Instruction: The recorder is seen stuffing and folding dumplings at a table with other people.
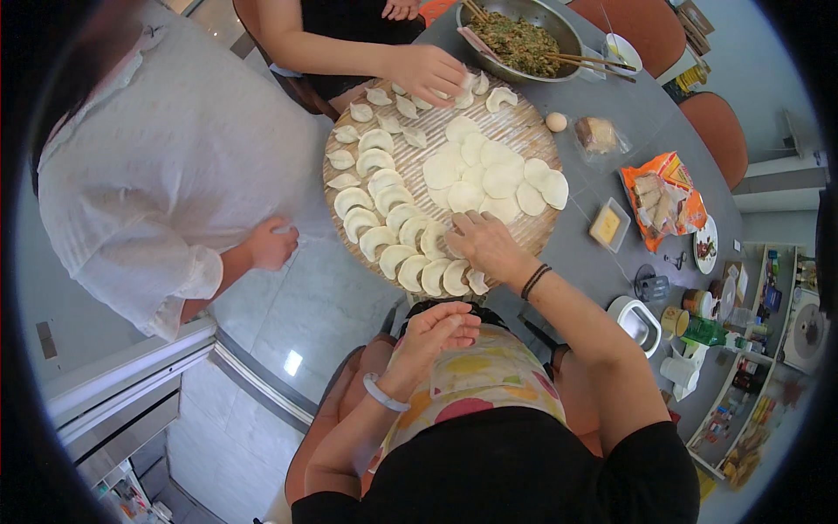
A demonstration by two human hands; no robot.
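Observation:
My right hand [489,247] reaches over the near part of the round board [534,144], palm down and fingers bent together. Its fingertips are at a folded dumpling [433,240], partly covering it. Rows of pale, crescent-shaped dumplings [379,241] line the board's left and near sides. Flat round dough wrappers [501,179] lie overlapping at the middle right of the board. In front of my apron, apart from the board, my left hand [439,334] hovers with loosely curved fingers and nothing visible in it.
Another person's hand [426,74] works over smaller dumplings [406,107] at the far edge. Someone in white stands left. A metal bowl of chopped filling [572,44] with chopsticks stands behind the board. An egg [556,121], an orange bag [663,199] and a small container [609,225] are right.

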